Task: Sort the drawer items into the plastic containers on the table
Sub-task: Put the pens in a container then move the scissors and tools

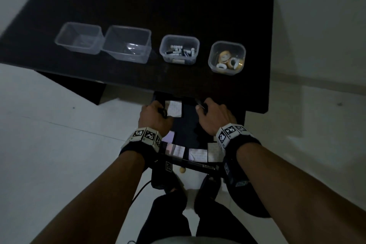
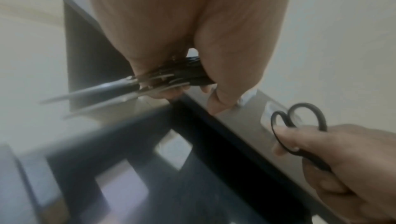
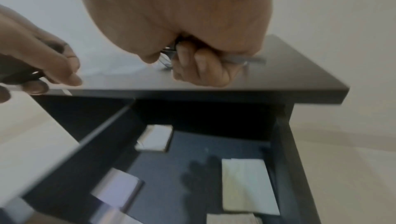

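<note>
Both hands hover over the open drawer (image 1: 188, 121) at the table's front. My left hand (image 1: 158, 113) grips black-handled scissors (image 2: 107, 90), whose steel blades stick out to the left; there seem to be two pairs. My right hand (image 1: 208, 111) is curled round another pair of scissors (image 2: 310, 160), with its blade tip (image 3: 252, 60) poking out past the fingers. On the dark table (image 1: 138, 6) stand two clear plastic containers (image 1: 79, 37) (image 1: 128, 43), one with batteries (image 1: 179, 49) and one with tape rolls (image 1: 227, 57).
Several sticky-note pads lie in the drawer, one white pad (image 1: 174, 109) between the hands and others (image 3: 246, 185) near its front. The table's front edge (image 3: 214, 93) overhangs the drawer's back. Pale floor lies to both sides; my legs are below.
</note>
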